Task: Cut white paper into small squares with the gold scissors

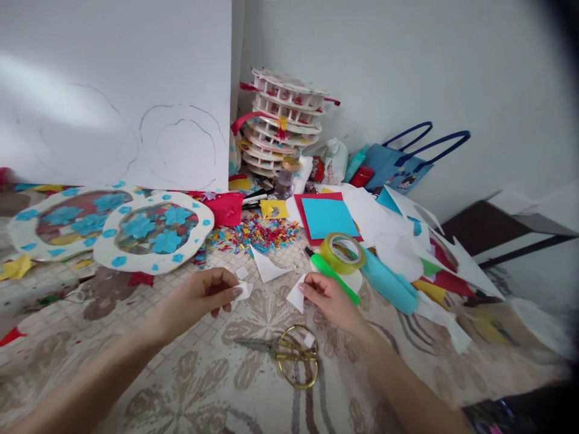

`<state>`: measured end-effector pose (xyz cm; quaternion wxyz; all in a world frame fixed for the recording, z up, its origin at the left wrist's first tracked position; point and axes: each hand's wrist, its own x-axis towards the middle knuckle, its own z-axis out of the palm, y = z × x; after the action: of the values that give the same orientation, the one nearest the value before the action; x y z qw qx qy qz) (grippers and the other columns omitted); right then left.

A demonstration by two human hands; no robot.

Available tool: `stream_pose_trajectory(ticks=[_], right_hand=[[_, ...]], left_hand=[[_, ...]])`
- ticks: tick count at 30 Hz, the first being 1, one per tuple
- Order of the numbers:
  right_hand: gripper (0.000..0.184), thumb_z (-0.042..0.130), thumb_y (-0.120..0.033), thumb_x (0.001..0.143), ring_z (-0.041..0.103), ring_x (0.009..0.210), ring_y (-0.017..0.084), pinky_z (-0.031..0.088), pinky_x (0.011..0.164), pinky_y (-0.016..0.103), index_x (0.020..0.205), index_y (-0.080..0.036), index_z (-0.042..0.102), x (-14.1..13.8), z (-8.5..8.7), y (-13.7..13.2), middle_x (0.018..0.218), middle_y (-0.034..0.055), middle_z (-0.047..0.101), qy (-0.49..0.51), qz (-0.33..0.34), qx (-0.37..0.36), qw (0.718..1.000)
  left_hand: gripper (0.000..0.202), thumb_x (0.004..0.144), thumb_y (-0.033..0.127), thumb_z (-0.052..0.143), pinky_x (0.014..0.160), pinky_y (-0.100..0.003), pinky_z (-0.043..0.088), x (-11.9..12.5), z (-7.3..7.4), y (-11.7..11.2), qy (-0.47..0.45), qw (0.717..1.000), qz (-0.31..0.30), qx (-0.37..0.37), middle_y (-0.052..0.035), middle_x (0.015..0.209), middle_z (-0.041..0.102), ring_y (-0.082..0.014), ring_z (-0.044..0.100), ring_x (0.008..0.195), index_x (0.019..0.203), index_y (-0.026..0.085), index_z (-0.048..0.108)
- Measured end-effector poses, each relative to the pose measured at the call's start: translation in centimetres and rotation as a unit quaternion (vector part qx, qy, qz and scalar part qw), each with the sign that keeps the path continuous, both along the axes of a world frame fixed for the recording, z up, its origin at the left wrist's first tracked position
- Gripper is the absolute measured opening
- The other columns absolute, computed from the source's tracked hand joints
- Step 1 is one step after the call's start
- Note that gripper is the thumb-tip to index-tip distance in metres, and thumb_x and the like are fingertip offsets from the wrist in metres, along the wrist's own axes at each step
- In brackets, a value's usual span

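Note:
My left hand (205,295) is pinched on a small white paper scrap (245,291) above the patterned tablecloth. My right hand (329,298) pinches another white paper piece (297,295) by its edge. A loose white paper triangle (266,266) lies just beyond, between the hands. Gold-handled scissors (289,352) lie flat on the cloth, nearer me, below the right hand. A green marker (333,273) and a roll of clear tape (347,252) rest right behind the right hand.
Two white wreath-shaped plates with blue paper flowers (154,232) lie at left. Coloured paper shreds (253,232), cyan and red sheets (326,217), a jar (287,176), a stack of white trays (284,123), a blue bag (398,163) and a white board (117,90) stand behind.

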<state>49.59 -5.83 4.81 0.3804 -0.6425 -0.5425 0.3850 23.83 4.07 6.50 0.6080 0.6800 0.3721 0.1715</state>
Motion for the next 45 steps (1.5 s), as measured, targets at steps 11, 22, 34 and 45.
stream_pose_trajectory(ticks=[11, 22, 34, 45], right_hand=[[0.026, 0.056, -0.042, 0.085, 0.054, 0.058, 0.011, 0.043, 0.056, 0.022, 0.076, -0.018, 0.052, -6.2, 1.6, 3.3, 0.067, -0.0029, 0.053, 0.137, 0.093, 0.014, 0.986], [0.027, 0.054, -0.043, 0.086, 0.052, 0.053, 0.008, 0.039, 0.049, 0.019, 0.076, -0.018, 0.050, -6.9, 1.3, 3.2, 0.063, -0.0045, 0.052, 0.164, 0.115, -0.019, 0.979], [0.035, 0.064, -0.041, 0.079, 0.052, 0.053, 0.007, 0.038, 0.045, 0.018, 0.101, -0.023, 0.043, -7.5, 0.5, 2.8, 0.079, -0.0042, 0.053, 0.249, 0.129, -0.030, 0.960], [0.017, 0.057, -0.017, 0.084, 0.050, 0.068, 0.011, 0.040, 0.058, 0.022, 0.099, -0.024, 0.051, -7.6, 0.4, 1.7, 0.085, -0.0011, 0.053, 0.072, 0.094, 0.107, 0.987]], left_hand=[[0.026, 0.071, 0.039, 0.070, 0.067, -0.028, 0.052, 1.1, -0.8, -2.1, -0.078, 0.988, 0.049, -0.126, -0.0014, 0.075, 0.068, -0.0161, 0.065, 0.071, 0.073, 0.018, 0.054], [0.022, 0.076, 0.037, 0.065, 0.057, -0.026, 0.050, 1.0, -0.5, -1.9, -0.088, 0.991, 0.014, -0.104, -0.0003, 0.068, 0.066, -0.0146, 0.063, 0.061, 0.081, 0.017, 0.057], [0.023, 0.073, 0.034, 0.069, 0.056, -0.025, 0.048, 0.9, -0.1, -1.8, -0.095, 0.989, 0.007, -0.115, -0.0006, 0.067, 0.066, -0.0135, 0.061, 0.060, 0.076, 0.016, 0.057], [0.025, 0.073, 0.039, 0.071, 0.065, -0.024, 0.051, 1.0, -0.7, -2.0, -0.144, 0.953, 0.099, -0.248, -0.0015, 0.069, 0.071, -0.0126, 0.065, 0.065, 0.075, 0.016, 0.061]])
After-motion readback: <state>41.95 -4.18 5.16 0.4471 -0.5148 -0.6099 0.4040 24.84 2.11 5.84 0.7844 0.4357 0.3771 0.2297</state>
